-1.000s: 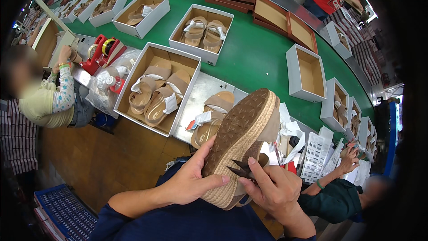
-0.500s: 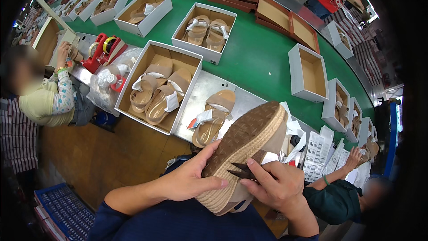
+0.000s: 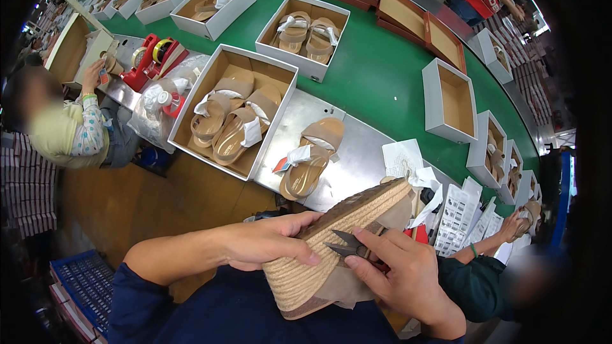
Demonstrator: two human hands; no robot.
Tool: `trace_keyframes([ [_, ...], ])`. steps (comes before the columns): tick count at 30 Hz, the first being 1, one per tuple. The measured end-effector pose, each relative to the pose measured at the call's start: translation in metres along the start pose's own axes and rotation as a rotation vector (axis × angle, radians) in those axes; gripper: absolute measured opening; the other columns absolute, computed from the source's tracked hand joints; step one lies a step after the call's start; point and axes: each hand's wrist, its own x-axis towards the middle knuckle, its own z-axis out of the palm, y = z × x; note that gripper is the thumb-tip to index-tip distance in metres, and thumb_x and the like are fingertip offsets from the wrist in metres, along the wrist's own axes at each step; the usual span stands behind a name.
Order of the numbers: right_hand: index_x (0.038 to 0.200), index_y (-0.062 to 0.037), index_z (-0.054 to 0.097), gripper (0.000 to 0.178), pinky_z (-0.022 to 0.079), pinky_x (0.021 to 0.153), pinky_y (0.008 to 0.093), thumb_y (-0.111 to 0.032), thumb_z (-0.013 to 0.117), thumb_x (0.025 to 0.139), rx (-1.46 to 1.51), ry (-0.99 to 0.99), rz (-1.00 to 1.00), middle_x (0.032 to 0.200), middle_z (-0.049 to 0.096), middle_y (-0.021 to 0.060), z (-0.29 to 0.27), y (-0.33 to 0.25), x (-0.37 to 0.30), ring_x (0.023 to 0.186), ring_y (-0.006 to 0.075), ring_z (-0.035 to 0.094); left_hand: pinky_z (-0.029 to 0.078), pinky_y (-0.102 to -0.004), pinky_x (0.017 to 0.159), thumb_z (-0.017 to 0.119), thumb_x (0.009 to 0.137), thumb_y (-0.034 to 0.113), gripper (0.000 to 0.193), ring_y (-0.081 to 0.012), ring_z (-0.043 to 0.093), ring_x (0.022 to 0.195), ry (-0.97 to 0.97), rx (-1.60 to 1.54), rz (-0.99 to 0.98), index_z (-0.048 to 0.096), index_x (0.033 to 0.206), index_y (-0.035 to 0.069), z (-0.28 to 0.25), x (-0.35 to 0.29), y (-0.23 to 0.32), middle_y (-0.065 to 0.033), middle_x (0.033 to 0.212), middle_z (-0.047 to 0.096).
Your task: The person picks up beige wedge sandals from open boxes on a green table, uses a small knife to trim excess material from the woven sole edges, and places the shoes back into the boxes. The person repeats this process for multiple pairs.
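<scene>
A beige wedge sandal (image 3: 296, 283) with a braided-rope side and brown sole is tilted in front of me, its rope side turned up. My left hand (image 3: 271, 242) grips it at the sole edge, thumb pressed on the rope. My right hand (image 3: 405, 267) is closed round small dark thread snips (image 3: 349, 243), whose parted blades point left over the rope near my left thumb. Whether the tips touch the rope I cannot tell. Beyond, another sandal (image 3: 322, 134) lies on the metal surface (image 3: 357, 153), with white paper round its straps and a colored tag.
An open box (image 3: 290, 92) with two sandals stands left of the loose sandal. More shoe boxes (image 3: 449, 105) and stacked brown lids (image 3: 443, 41) line the green table (image 3: 376, 76). Label sheets (image 3: 456, 213) lie right. Co-workers sit at left (image 3: 57, 127) and right (image 3: 472, 286).
The held sandal has tipped and lowered, so its rope side shows more and its sole less. Both hands moved with it, and the snips' blades stay over the rope. The view has shifted slightly.
</scene>
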Motion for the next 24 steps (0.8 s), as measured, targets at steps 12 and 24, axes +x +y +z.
trace_keyframes([
  [12, 0.114, -0.0049, 0.07, 0.037, 0.046, 0.047, 0.031, -0.019, 0.078, 0.08, -0.05, -0.047, 0.008, 0.067, 0.056, 0.0052, -0.014, -0.009, 0.002, 0.053, 0.0174, 0.059, 0.042, -0.0322, 0.106, 0.065, 0.089, 0.004, 0.079, -0.0154, 0.048, 0.128, -0.01, -0.012, 0.024, 0.019, 0.153, 0.003, 0.007, -0.003, 0.0, -0.0095, 0.142, 0.046],
  [24, 0.114, -0.0062, 0.07, 0.039, 0.046, 0.047, 0.0312, -0.021, 0.079, 0.079, -0.072, -0.024, -0.005, 0.067, 0.057, 0.0045, -0.015, -0.01, 0.002, 0.053, 0.0171, 0.058, 0.042, -0.0319, 0.106, 0.065, 0.09, 0.004, 0.079, -0.0153, 0.047, 0.129, -0.005, 0.008, 0.02, 0.019, 0.153, 0.003, 0.01, -0.003, 0.003, -0.0095, 0.141, 0.047],
])
